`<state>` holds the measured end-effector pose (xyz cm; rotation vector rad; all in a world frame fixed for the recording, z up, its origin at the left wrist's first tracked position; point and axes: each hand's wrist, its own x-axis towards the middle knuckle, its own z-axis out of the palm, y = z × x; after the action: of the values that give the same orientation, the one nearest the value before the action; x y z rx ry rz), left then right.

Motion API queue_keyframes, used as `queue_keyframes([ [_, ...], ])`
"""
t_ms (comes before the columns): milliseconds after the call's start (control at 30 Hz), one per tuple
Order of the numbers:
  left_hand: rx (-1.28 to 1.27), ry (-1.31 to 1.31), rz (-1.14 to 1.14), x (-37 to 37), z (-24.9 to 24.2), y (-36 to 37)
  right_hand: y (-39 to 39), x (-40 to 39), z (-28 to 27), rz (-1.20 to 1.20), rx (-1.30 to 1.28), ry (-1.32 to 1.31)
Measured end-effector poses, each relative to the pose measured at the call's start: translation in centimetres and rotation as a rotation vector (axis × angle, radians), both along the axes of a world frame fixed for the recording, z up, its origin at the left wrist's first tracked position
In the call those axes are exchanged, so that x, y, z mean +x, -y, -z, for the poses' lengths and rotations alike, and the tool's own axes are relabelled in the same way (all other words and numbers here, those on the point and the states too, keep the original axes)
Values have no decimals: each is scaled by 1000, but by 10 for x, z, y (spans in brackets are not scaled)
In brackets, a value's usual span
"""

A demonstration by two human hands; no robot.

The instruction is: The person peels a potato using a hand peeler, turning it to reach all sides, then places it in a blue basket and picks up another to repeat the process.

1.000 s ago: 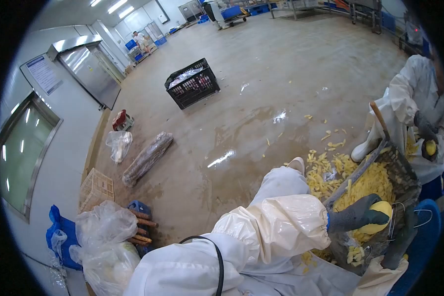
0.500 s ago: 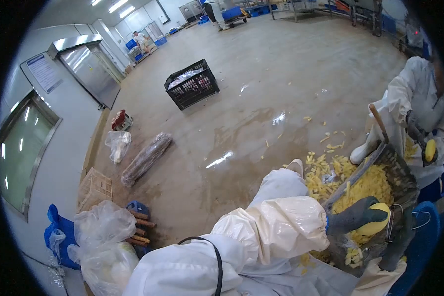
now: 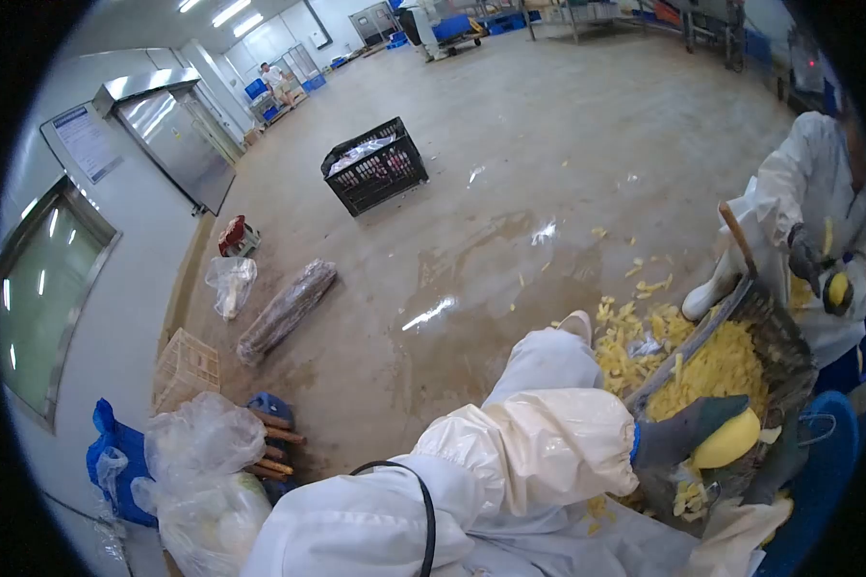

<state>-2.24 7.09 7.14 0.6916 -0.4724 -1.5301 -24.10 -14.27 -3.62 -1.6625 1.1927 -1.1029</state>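
My left hand point(image 3: 678, 435), in a dark grey glove, is closed around a smooth yellow oval fruit point(image 3: 728, 440) over the heap of peelings. Just right of the fruit, a pale strip point(image 3: 771, 435) shows. My right hand point(image 3: 784, 466), also dark-gloved, is beside the fruit at the lower right. Its fingers look closed, but what they hold is lost against the dark background. Yellow peelings point(image 3: 717, 361) fill a dark container with a grey rim point(image 3: 688, 351), and more peelings lie on the floor.
A blue tub point(image 3: 832, 481) stands at my right. Across the container, a co-worker point(image 3: 808, 173) in white holds a yellow fruit point(image 3: 839, 288). A black crate point(image 3: 375, 165), a wrapped roll point(image 3: 287, 313) and plastic bags point(image 3: 207, 471) rest on the wet floor.
The yellow fruit in my left hand has tilted and shifted slightly down. My right hand has moved a little up and right. The co-worker's hands have shifted.
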Motion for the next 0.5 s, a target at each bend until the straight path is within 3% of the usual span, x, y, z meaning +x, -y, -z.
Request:
queue_keyframes([
  [33, -99, 82, -106, 0, 7, 6, 6, 0, 2, 41, -79, -46],
  [67, -193, 154, -216, -7, 24, 14, -2, 4, -7, -13, -47, 115],
  [133, -174, 78, -210, -9, 26, 13, -39, 18, -49, -97, 135, 386],
  [200, 32, -194, 31, 5, -4, 3, -79, 39, -100, -96, 423, 640],
  [267, 37, -219, 17, 5, 0, 4, -109, 58, -135, -108, 548, 783],
  [333, 46, -246, 5, 0, 1, 3, -86, 35, -93, -199, 45, 269],
  [400, 61, -262, 19, -1, -3, -1, -55, 19, -50, -155, -131, 59],
  [467, 81, -269, 86, 5, -8, -3, -34, 19, -35, 7, -13, 161],
  [500, -14, -112, 65, 6, -4, -1, -28, 20, -35, 95, 32, 221],
])
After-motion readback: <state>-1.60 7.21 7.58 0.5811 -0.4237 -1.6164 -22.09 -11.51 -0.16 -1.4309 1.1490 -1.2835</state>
